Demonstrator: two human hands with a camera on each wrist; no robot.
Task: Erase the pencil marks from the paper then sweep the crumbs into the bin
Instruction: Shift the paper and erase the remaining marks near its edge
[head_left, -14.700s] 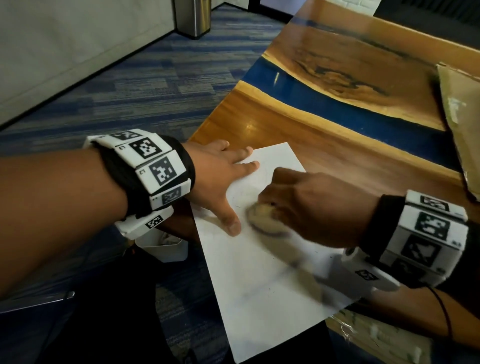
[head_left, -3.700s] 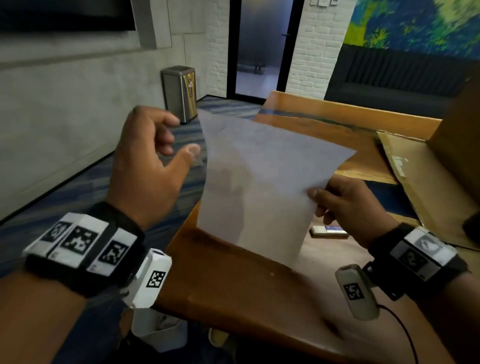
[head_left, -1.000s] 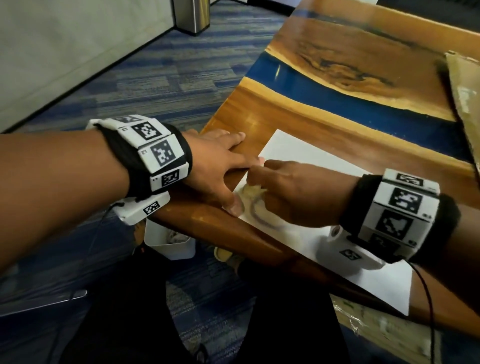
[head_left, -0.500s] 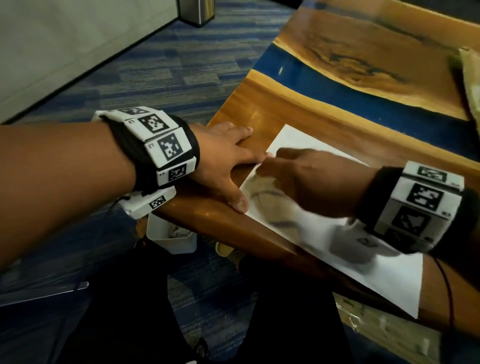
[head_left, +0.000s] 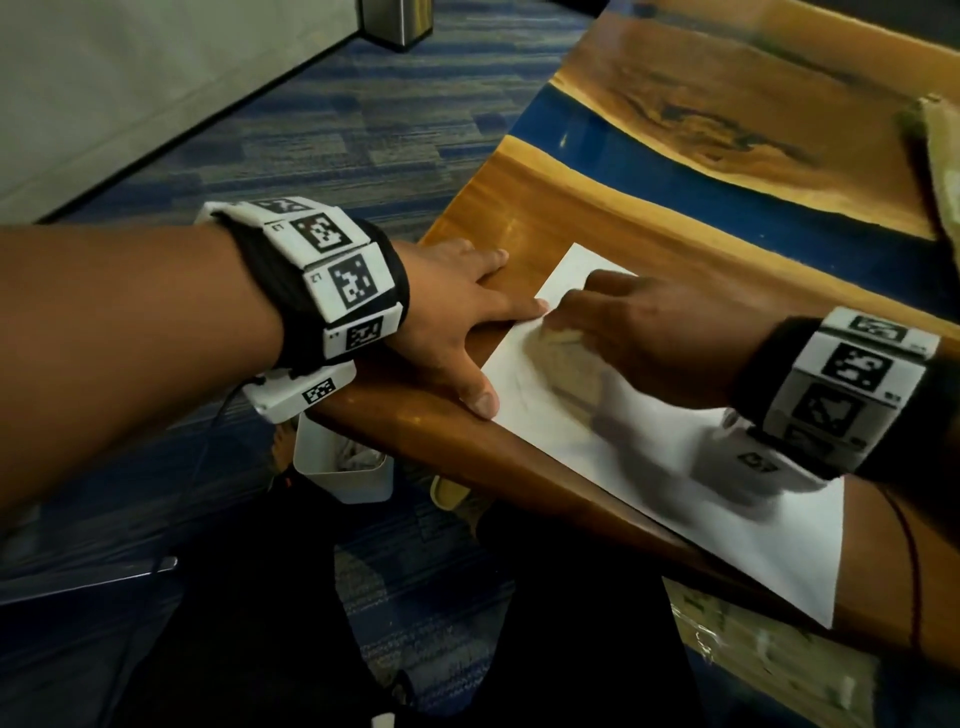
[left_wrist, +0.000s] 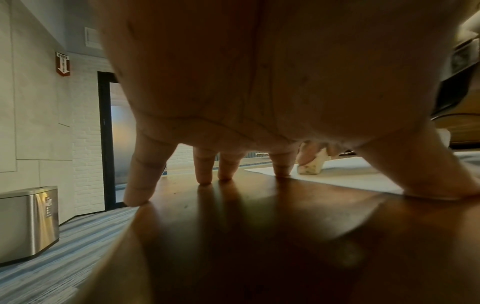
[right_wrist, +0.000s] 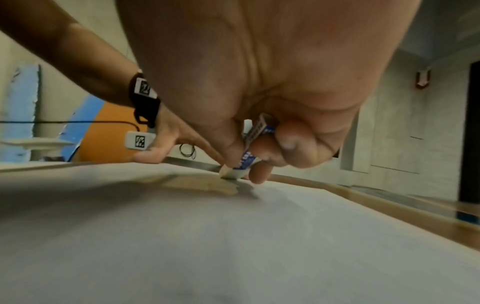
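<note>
Left hand (head_left: 452, 317): we see it flat, fingers spread straight, pressing the paper's (head_left: 701, 467) left edge onto the wooden surface (head_left: 545, 218).
Right hand (head_left: 639, 332): we see fingers curled, pinching the eraser (right_wrist: 240, 166), its tip on the sheet.
Paper: near the surface's front edge.
Bin (head_left: 343, 467): white, on the floor below that edge.

floor: blue striped carpet (head_left: 322, 140) | walls: pale grey panels (left_wrist: 33, 115), white-painted brick (left_wrist: 87, 156) around a dark-framed glass door (left_wrist: 110, 139) | red fire-alarm sign (left_wrist: 63, 63) high on the wall | table: glossy wood with a blue resin band (head_left: 675, 176) | steel pedal bin (left_wrist: 27, 222) by the wall | light: dim, warm
</note>
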